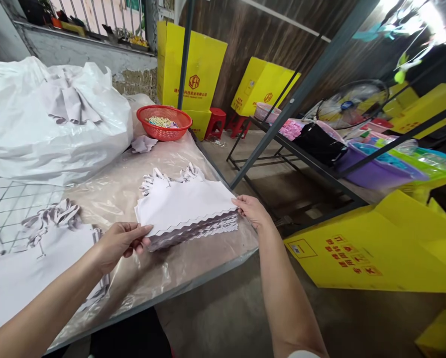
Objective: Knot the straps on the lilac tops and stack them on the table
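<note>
A stack of pale lilac-grey fabric pieces (185,201) with zigzag-cut edges lies on the plastic-covered table (223,253). My left hand (128,238) pinches the near left corner of the top fabric piece between thumb and fingers. At its near right corner, my right hand (253,210) grips the same piece. Its near edge is stretched between both hands, just above the layers beneath. Gathered, ruffled strips (191,173) stick up along the stack's far side. Left of my left forearm lies a second fabric stack (58,248), partly hidden by that arm.
A red basket (163,132) of small coloured loops stands at the table's far corner. Beside it bulges a large white plastic bag (25,144). A grey metal post (268,134) rises by the table's right edge. Yellow boxes (387,243) and a rack with a purple tub (376,171) stand rightward.
</note>
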{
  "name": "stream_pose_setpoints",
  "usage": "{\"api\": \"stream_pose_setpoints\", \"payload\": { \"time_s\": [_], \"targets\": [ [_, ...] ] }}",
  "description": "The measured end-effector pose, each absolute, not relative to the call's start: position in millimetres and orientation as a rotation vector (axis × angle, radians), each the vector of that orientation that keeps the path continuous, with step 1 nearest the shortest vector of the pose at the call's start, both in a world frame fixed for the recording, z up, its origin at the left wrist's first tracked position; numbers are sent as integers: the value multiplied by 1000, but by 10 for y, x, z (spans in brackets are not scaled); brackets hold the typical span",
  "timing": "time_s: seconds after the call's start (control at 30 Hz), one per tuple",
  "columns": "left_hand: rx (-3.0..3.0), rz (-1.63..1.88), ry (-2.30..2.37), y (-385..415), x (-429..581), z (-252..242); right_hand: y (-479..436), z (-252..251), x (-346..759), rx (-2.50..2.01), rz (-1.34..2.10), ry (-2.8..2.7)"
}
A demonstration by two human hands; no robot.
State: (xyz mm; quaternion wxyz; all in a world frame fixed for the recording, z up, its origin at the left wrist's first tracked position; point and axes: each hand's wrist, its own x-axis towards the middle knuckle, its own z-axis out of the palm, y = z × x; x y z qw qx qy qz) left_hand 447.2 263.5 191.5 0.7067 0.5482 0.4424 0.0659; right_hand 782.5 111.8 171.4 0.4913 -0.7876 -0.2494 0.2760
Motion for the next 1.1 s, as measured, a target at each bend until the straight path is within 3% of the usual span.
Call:
{"api": "stream_pose_setpoints", "payload": {
  "time_s": [0.2,0.33,0.43,0.7,1.1],
  "targets": [
    [1774,160,1052,2582,4310,1669,1042,1582,7761,-2092,428,-709],
    [2479,683,1089,2545,4481,1701,1164,1659,7631,-2263,-150,-975],
    [2737,870,848,2508,4871,1717,1403,1675,7463,-2259,-322,-1181],
    [2733,449,998,2473,5498,1416,1774,1395,7240,-2538,-133,-1392],
    [2596,537,1026,2455,5305,1469,1828,1363,7372,-2551,-174,-1349]
  ]
}}
